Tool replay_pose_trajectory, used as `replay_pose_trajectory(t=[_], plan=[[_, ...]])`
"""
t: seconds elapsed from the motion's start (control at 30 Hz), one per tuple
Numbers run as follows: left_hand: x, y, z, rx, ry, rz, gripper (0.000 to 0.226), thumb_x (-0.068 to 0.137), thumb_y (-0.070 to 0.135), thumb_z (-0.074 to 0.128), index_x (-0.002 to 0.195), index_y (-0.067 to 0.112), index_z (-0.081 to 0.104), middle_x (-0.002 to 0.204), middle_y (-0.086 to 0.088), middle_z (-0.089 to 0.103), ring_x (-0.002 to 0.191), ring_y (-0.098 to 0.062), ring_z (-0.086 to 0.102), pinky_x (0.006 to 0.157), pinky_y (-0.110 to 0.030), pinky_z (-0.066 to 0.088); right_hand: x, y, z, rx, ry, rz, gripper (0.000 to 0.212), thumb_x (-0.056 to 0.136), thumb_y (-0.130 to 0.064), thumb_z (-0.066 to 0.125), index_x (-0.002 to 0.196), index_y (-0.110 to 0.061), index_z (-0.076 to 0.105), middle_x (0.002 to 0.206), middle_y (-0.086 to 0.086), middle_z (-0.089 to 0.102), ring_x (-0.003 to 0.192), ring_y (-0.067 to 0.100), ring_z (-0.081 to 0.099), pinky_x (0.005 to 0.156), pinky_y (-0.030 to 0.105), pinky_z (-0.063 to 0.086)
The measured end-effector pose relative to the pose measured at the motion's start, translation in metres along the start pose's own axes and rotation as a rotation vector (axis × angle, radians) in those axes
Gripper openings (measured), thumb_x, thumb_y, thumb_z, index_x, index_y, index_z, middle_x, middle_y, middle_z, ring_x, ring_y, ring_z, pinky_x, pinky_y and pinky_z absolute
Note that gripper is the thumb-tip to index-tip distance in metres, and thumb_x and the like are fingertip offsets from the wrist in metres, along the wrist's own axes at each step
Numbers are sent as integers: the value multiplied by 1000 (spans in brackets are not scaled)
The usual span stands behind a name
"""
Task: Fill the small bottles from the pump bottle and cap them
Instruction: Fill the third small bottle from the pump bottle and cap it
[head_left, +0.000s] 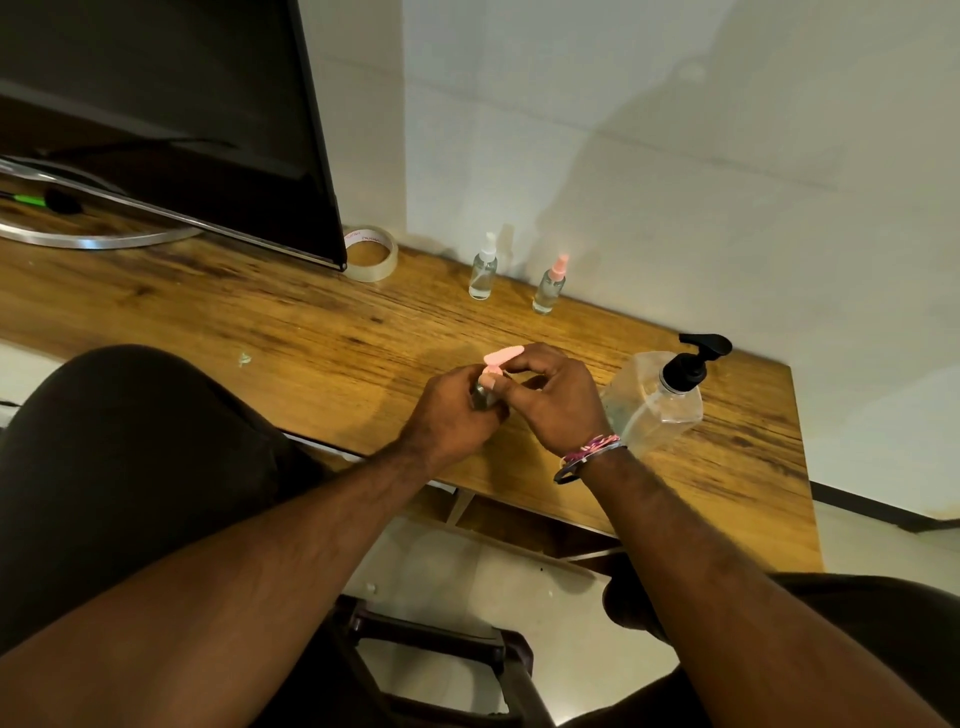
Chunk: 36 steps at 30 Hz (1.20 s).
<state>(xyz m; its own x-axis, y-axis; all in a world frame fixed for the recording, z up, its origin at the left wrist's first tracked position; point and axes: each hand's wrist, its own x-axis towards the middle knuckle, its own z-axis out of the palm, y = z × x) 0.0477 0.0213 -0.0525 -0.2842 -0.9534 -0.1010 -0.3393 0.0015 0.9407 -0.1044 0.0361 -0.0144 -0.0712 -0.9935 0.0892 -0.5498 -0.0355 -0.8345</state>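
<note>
Near the desk's (322, 317) front edge, the left hand (457, 410) grips a small bottle (480, 397), mostly hidden inside its curled fingers. The right hand (556, 400) pinches the pink cap (500, 358) at the bottle's top between thumb and fingertips.

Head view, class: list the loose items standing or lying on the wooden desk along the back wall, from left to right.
Tape roll → white-capped small bottle → pink-capped small bottle → pump bottle.

The only lettering I can find is a line of small red print on the inner core of the tape roll (370, 253), just beside the lower right corner of the monitor (171, 114). It is too small and blurred for me to read.
</note>
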Motion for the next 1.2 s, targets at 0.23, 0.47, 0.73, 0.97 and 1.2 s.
replay_pose_trajectory(t=[0.23,0.47,0.73,0.97,1.2], plan=[[-1,-1,0,-9,-6,-32,22,94,22,77,116,22,75,99,6,77,94,-10,73,82,-41,64,-8,4,14,33,60,64,40,72,-48,85,102,-27,68,99,-14,67,94,3,62,71,21,54],[0,1,-2,23,-35,-46,24,91,19,79,114,26,74,98,10,76,94,-7,72,86,-41,64,1,0,1,24,2,31,19,78,-34,84,92,-24,77,94,-12,71,90,3,65,75,24,54],[0,1,-2,50,-26,-69,25,93,26,78,117,22,74,97,6,76,92,-11,74,82,-45,64,-2,-2,2,10,-25,29,40,77,-40,82,113,-30,69,109,-13,65,98,3,62,75,20,52],[0,2,-3,51,-46,-36,24,92,26,79,115,23,74,97,11,76,92,-5,72,80,-34,63,-2,-6,1,-65,-21,61,37,73,-46,84,100,-28,66,100,-12,65,89,2,61,67,12,47],[1,1,-3,38,-48,-34,25,93,25,78,117,24,74,101,11,76,96,-6,72,85,-41,64,-1,-10,0,-208,-1,6,43,72,-59,78,97,-26,67,97,-12,59,88,6,57,69,24,49]])
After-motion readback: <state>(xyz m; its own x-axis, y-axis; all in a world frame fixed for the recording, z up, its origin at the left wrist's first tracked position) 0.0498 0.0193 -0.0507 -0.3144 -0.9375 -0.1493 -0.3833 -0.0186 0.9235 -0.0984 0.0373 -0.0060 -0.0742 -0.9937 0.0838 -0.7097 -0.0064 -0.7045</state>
